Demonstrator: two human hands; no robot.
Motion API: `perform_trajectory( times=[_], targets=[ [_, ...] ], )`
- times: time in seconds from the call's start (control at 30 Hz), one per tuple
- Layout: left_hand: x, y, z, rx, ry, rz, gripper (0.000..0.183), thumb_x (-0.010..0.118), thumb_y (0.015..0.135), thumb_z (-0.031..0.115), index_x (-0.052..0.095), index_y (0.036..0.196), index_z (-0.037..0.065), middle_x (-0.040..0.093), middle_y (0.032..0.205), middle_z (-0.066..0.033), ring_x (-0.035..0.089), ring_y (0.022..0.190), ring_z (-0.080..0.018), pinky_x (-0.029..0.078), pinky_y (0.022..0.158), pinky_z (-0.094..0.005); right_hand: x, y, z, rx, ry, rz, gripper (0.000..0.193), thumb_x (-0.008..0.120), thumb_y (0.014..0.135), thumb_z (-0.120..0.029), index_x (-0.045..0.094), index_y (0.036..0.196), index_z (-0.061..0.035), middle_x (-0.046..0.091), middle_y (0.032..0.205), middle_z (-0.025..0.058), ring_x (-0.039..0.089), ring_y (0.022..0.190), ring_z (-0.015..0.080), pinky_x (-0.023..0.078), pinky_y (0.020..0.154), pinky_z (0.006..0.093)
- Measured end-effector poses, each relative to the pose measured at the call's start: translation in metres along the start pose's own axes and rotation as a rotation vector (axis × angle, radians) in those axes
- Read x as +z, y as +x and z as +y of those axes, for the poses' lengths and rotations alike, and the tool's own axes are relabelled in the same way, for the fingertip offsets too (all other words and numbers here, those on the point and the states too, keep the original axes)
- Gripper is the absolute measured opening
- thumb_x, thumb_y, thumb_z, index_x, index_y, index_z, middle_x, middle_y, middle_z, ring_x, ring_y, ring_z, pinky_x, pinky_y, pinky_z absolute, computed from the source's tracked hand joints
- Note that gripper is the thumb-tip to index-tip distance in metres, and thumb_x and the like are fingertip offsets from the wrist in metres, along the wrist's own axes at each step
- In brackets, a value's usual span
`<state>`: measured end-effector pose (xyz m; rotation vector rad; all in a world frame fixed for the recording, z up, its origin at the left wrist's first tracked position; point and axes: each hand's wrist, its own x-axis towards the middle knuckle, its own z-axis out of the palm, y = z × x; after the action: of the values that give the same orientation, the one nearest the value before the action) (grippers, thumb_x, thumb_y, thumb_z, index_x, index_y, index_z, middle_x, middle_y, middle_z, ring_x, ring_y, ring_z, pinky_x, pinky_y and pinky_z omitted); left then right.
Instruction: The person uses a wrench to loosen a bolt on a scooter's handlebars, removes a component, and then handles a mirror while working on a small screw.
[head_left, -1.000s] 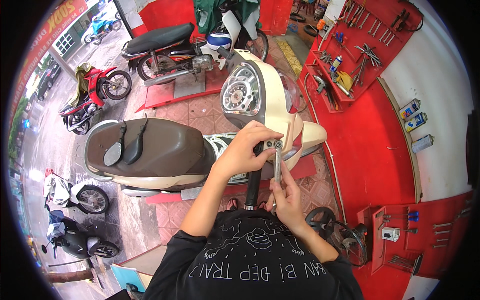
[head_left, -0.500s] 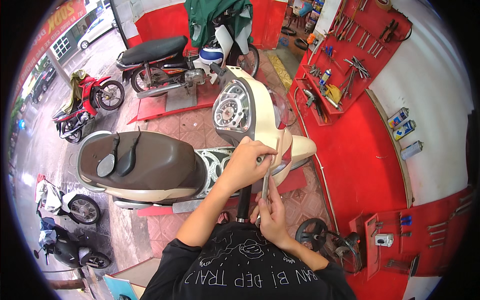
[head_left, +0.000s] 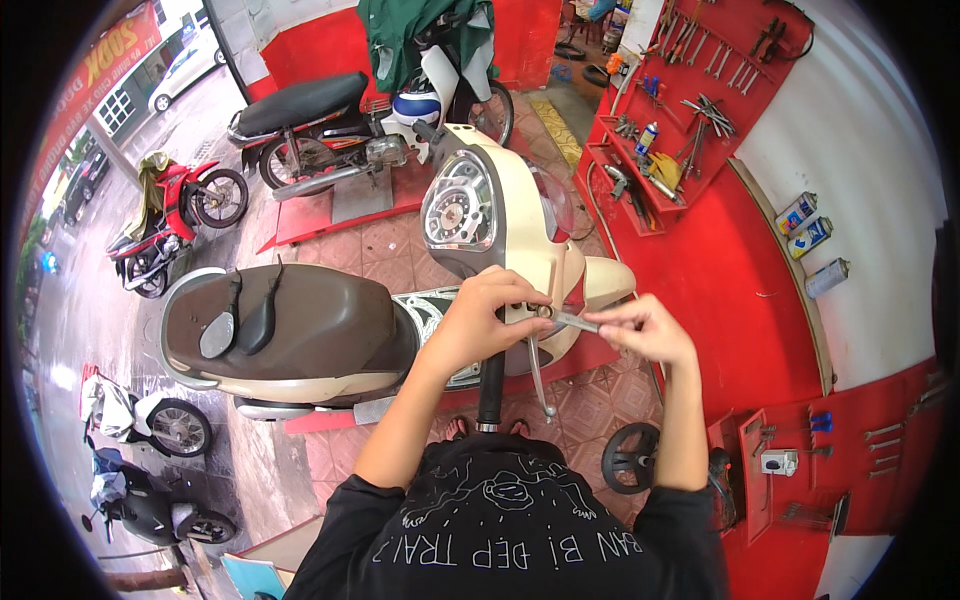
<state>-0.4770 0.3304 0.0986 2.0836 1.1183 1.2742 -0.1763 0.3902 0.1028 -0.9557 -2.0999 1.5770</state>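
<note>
A cream scooter (head_left: 505,185) stands before me, its handlebar turned so that one black grip (head_left: 490,392) points toward me. My right hand (head_left: 650,332) pinches the outer end of a metal wrench (head_left: 576,320), which lies roughly crosswise. At the other end of the wrench, by the lever mount, a small round metal part (head_left: 544,311) shows. My left hand (head_left: 490,318) is closed there, thumb and forefinger around that spot. What the fingers grip is partly hidden. The silver brake lever (head_left: 539,375) hangs down beside the grip, with no hand on it.
Two detached mirrors (head_left: 236,322) lie on the brown seat (head_left: 325,320). A red tool board (head_left: 725,75) with wrenches is at the upper right, spray cans (head_left: 810,235) by the wall. A wheel-like black part (head_left: 631,458) sits low right. Other motorbikes (head_left: 305,130) stand behind and left.
My right hand has moved up and right, away from the lever, swinging the wrench from nearly upright to crosswise. The left hand stays near the lever mount.
</note>
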Motion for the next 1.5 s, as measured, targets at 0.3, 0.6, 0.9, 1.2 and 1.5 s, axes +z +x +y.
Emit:
perform_trajectory(
  times=[0.3,0.6,0.9,1.2,1.5],
  targets=[
    [0.005,-0.005,-0.005,0.022,0.191,0.113,0.029,0.089,0.074,0.011,0.08,0.101,0.006,0.075,0.092,-0.0077,0.068,0.086,-0.0262,0.055,0.078,-0.0375,-0.043,0.053,-0.001,-0.025,-0.026,-0.198,0.028,0.077,0.096,-0.015,0.077,0.123,-0.0059,0.077,0.088,0.0004,0.062,0.07,0.0035,0.052,0.061,0.0234],
    [0.004,-0.005,-0.002,0.017,0.232,0.106,0.028,0.089,0.074,0.011,0.08,0.1,0.006,0.075,0.087,-0.0073,0.066,0.084,-0.0258,0.054,0.078,-0.0374,-0.044,0.062,0.001,-0.003,0.031,-0.265,0.028,0.078,0.095,-0.012,0.077,0.121,-0.0044,0.076,0.087,0.0014,0.063,0.067,0.0051,0.052,0.06,0.0237],
    [-0.004,-0.008,0.002,-0.008,0.175,0.066,0.034,0.085,0.076,0.006,0.079,0.109,0.005,0.077,0.095,-0.0077,0.062,0.088,-0.0259,0.053,0.083,-0.0371,0.028,0.002,-0.015,0.024,-0.007,-0.061,0.043,0.059,0.105,-0.011,0.059,0.147,-0.004,0.06,0.08,-0.0051,0.049,0.07,0.0031,0.044,0.063,0.0238],
    [-0.003,-0.003,-0.004,-0.065,0.071,-0.012,0.046,0.083,0.076,0.005,0.076,0.121,0.006,0.075,0.101,-0.01,0.06,0.091,-0.0253,0.051,0.084,-0.0366,0.147,-0.023,-0.031,0.021,0.494,0.477,0.05,0.054,0.107,-0.009,0.044,0.156,-0.0004,0.056,0.078,-0.0037,0.049,0.052,0.0017,0.041,0.045,0.0192],
    [-0.004,-0.004,0.0,-0.095,0.074,0.063,0.049,0.091,0.074,0.016,0.077,0.12,0.01,0.077,0.097,-0.007,0.064,0.086,-0.021,0.052,0.075,-0.0339,0.014,0.005,-0.003,-0.006,0.279,-0.029,0.039,0.058,0.107,-0.017,0.063,0.142,-0.0013,0.049,0.061,-0.0054,0.04,0.045,0.0029,0.034,0.043,0.0226]
  ],
)
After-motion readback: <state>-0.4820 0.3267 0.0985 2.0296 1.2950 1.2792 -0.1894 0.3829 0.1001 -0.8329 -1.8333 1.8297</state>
